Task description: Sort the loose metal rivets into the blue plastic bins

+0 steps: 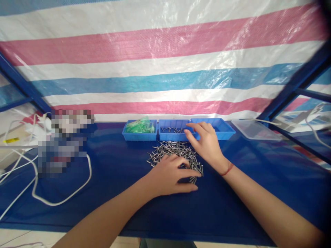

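A heap of small, thin metal fasteners (170,148), which look like screws or nails, lies in front of three blue bins. My left hand (169,175) rests over the near side of this heap with its fingers spread, hiding some of the pieces. Above the front of the right bin (224,132) is my right hand (205,141), thumb and index finger apart, with nothing visible between them. The middle bin (165,135) has several of the same metal pieces on its floor. Green plastic bags (141,125) fill the left bin (139,137).
All of this stands on a blue tabletop (108,193). A clear plastic lid (254,130) lies right of the bins. A white cable (69,199) loops across the left side beside a blurred-out area. Striped sheeting (155,82) hangs behind, between blue frame posts (289,86).
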`<state>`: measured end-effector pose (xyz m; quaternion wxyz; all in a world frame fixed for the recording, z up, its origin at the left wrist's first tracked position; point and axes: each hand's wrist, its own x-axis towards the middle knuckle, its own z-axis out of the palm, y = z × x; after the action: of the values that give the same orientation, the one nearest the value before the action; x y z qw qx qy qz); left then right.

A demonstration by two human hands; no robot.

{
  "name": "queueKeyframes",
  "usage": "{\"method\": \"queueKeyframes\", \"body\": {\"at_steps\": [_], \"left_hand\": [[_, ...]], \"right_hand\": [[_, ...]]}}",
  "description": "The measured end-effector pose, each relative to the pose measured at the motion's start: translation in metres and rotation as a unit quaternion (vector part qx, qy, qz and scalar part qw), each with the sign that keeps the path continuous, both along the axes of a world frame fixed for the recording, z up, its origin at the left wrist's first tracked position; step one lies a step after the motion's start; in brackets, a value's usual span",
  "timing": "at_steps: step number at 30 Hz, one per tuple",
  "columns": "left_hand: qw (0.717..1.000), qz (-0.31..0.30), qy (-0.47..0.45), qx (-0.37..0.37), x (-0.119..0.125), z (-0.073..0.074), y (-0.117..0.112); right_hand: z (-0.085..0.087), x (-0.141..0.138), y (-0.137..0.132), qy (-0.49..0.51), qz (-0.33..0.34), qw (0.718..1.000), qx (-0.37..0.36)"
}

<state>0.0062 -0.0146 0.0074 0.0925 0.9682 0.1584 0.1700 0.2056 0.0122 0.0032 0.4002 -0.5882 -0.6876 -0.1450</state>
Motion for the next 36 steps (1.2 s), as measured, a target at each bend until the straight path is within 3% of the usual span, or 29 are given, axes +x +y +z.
{"method": "queueKeyframes", "body": {"at_steps": [3,11,19,31,36], "left_hand": [[0.998,-0.034,0.032,0.035,0.004,-0.006,-0.006],[0.995,-0.037,0.055,0.079,0.006,-0.016,0.002],[0.989,0.020,0.074,0.125,0.004,-0.015,0.003],[0.989,0.081,0.081,0.098,0.002,-0.009,0.001],[0.993,0.112,0.011,0.025,-0.002,-0.006,0.010]], "right_hand": [[0.003,-0.002,-0.007,0.006,0.031,0.999,0.001],[0.005,-0.009,-0.017,0.009,0.102,0.995,0.000],[0.005,-0.012,-0.022,0.010,0.140,0.990,-0.009],[0.004,-0.019,-0.026,0.016,0.179,0.983,-0.027],[0.005,-0.021,-0.029,0.046,0.195,0.979,-0.049]]}}
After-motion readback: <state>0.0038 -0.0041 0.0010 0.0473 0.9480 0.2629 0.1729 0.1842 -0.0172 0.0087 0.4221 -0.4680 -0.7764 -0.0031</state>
